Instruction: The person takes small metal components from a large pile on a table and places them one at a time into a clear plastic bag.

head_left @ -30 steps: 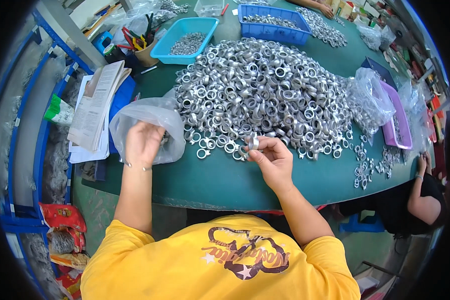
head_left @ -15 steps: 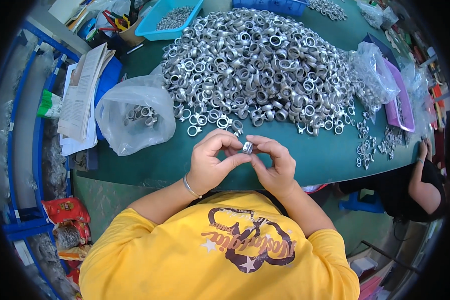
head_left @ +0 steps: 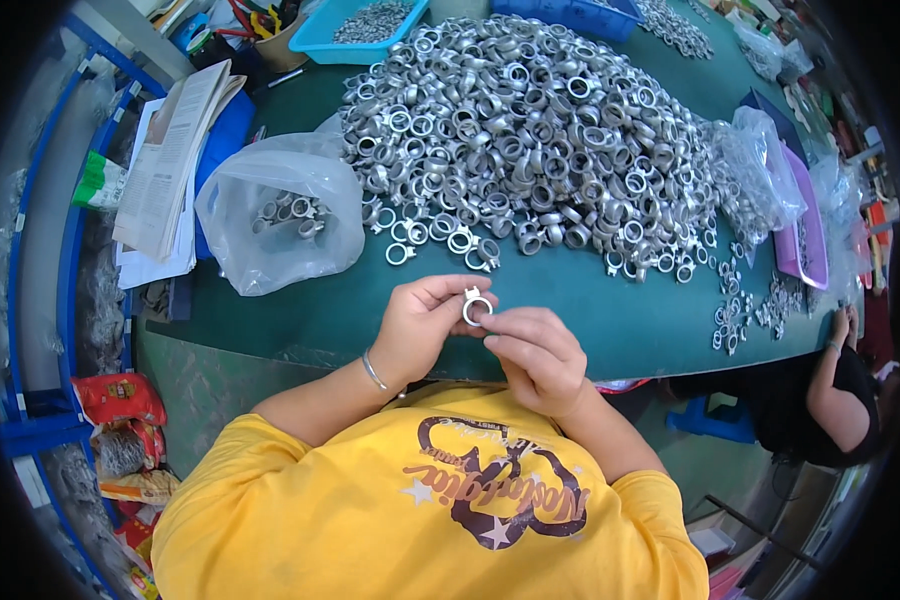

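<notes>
Left grip (head_left: 418,325) was clamped on one silvery metal ring (head_left: 471,296), ring standing roughly upright with its small tab at the top, above the near edge of the tabletop (head_left: 620,315). Right grip (head_left: 542,355) sat just beside it, fingertips together and touching the ring's lower right side; could not tell whether it pinched the ring too. A bracelet (head_left: 374,370) circled the wrist just below the left grip. Big pile of similar rings (head_left: 530,150) lay beyond both grips, with a few loose ones at its near edge, apart from the grips. Open translucent bag (head_left: 300,262) was left of and beyond the left grip, some rings inside it. Stacked papers (head_left: 175,165) were farther left, past the bag. Light-blue tray (head_left: 340,54) of small parts stood well beyond the left grip; blue bin (head_left: 570,18) stood well beyond the right grip, past the pile. Right of the right grip: a scatter of small metal parts (head_left: 732,315) near the tabletop edge, then a clear plastic bag (head_left: 770,170) and a purple tray (head_left: 817,245) farther off. Another person's arm (head_left: 828,378) showed at far right, well apart from both grips.
</notes>
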`<state>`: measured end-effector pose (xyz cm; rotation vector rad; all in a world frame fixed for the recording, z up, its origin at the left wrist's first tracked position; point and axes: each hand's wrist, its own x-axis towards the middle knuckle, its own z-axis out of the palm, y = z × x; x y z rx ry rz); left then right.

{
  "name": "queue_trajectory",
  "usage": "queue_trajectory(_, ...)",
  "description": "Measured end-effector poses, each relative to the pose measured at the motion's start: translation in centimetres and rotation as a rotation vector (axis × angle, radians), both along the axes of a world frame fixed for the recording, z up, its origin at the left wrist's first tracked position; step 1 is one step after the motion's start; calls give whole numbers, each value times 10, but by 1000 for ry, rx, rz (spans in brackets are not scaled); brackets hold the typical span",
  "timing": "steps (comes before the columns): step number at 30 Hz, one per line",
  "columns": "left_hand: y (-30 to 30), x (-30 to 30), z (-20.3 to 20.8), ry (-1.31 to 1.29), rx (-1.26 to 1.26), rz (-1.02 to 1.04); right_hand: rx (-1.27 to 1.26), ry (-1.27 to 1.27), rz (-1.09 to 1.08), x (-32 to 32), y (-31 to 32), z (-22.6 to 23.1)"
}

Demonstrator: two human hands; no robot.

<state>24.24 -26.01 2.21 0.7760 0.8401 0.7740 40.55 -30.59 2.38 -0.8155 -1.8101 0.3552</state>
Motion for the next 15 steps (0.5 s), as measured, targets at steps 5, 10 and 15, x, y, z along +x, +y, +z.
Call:
queue_trajectory(5, 3, -26, -14, -296, -296, -33, -260, 10, -350, -1, 24, -19)
queue_trajectory(10, -2, -13, -5, -14, -38, -4, -283, -195, -414, -7, 50, -34)
queue_trajectory(15, -5, -13, -8, 114, 339, -28, -237, -313, -393, 1, 44, -38)
